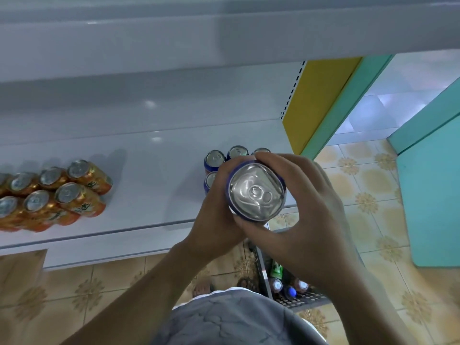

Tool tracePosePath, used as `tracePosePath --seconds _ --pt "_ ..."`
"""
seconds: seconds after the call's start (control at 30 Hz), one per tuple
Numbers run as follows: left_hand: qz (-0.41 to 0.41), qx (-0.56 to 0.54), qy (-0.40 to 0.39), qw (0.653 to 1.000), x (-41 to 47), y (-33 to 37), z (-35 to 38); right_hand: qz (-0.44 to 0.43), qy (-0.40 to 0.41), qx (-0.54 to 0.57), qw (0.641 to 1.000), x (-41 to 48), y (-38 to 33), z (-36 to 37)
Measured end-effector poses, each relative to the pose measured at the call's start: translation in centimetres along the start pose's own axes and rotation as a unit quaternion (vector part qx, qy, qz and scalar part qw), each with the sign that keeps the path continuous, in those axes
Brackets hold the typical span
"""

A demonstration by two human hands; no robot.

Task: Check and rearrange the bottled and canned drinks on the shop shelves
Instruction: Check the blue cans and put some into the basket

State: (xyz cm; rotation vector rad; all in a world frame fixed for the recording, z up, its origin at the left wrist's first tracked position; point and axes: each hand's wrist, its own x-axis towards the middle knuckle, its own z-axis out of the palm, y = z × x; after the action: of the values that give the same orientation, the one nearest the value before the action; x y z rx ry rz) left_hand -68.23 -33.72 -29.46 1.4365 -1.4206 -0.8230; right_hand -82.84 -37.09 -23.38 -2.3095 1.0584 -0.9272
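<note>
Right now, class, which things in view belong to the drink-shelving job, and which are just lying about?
Job: blue can, gripped by left hand and right hand; shelved blue cans; orange cans; shelf; basket of bottles.
Lying about: yellow panel; floor tiles.

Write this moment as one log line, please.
left hand + right hand: hold blue can, top up | shelf: blue cans behind it, orange cans left

I see a glossy white metal shelf catching glare from nine to twelve, a yellow end panel at one, a turquoise painted wall at three, and beige floral-patterned floor tiles below.
</note>
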Motion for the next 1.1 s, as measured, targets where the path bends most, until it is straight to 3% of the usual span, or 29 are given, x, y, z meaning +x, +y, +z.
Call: tracePosePath --seconds 0.1,0.17,0.23,0.3,0.4,0.47,0.6,0.67,0.73,0.8,0.87,1.0,1.1 --pt "0.028 -0.063 0.023 0.997 -0.1 0.4 -0.4 0.035 0.003 0.015 0.999 -0.1 -0.1 -0.1" --pt "0.038 -0.061 -0.001 0.997 -0.1 0.7 -1.2 0.157 0.027 0.164 0.974 0.1 -0.3 -0.4" --pt "0.036 -0.066 -0.014 0.997 -0.2 1.1 -2.2 0.297 0.064 0.365 0.88 0.5 0.0 -0.3" --pt "0.044 -0.071 -0.016 0.996 -0.3 1.4 -3.0 0.384 0.08 0.525 0.756 0.8 0.7 0.2" --pt "0.054 -0.061 -0.009 0.997 -0.3 1.9 -3.4 0.441 0.04 0.697 0.564 1.1 1.0 1.2" --pt "0.065 -0.073 -0.008 0.995 -0.3 2.5 -3.2 0.454 -0.014 0.765 0.458 0.9 0.7 2.1" --pt "0.094 -0.118 0.003 0.989 -0.3 4.1 -2.9 0.418 -0.072 0.835 0.351 0.6 0.3 3.7" --pt "0.097 -0.13 0.009 0.987 -0.3 4.3 -3.0 0.413 -0.078 0.847 0.326 0.6 0.1 4.0" --pt "0.094 -0.13 0.012 0.987 -0.4 4.3 -3.2 0.413 -0.079 0.845 0.33 0.5 0.1 4.0" --pt "0.093 -0.123 0.003 0.988 -0.6 4.2 -3.3 0.421 -0.064 0.825 0.37 0.5 0.2 3.8" --pt "0.098 -0.106 0.001 0.989 -0.6 4.1 -3.4 0.436 -0.024 0.776 0.455 0.6 0.3 3.5" --pt "0.083 -0.084 0.012 0.993 -0.2 3.5 -4.1 0.38 0.029 0.642 0.666 1.2 0.2 3.1" --pt "0.024 -0.189 0.056 0.98 0.0 3.8 -4.5 0.333 0.014 0.526 0.782 1.1 0.5 2.8"
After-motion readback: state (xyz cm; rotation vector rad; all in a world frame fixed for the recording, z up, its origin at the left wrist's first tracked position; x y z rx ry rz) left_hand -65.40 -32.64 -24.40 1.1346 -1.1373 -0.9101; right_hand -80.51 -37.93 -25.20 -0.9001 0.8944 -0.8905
